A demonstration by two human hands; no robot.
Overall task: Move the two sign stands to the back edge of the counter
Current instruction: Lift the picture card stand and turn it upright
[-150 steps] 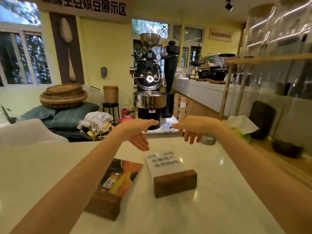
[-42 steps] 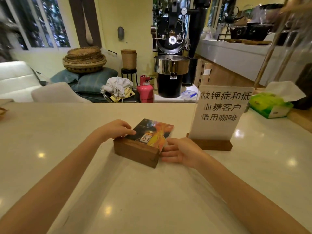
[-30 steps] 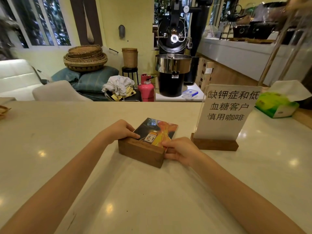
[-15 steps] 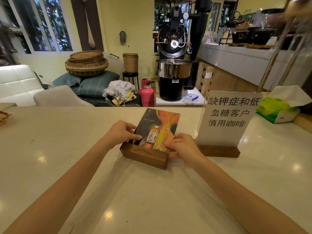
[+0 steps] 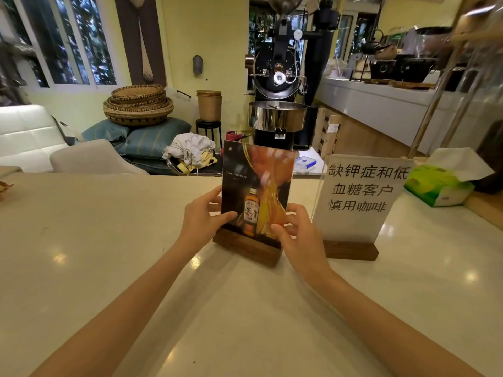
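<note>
Both hands, left (image 5: 202, 216) and right (image 5: 296, 235), grip the shiny picture sign (image 5: 257, 191); the word sign (image 5: 359, 197) on wood stands just beside it, with a green tissue box (image 5: 438, 187) near.

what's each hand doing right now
Left hand: closed on the left edge of the upright whisky-advert sign stand with wooden base.
Right hand: closed on its right edge.

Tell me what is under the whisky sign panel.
The whisky sign panel stands in a dark wooden base on the counter. Its slot and bottom edge are partly covered by both hands.
</note>
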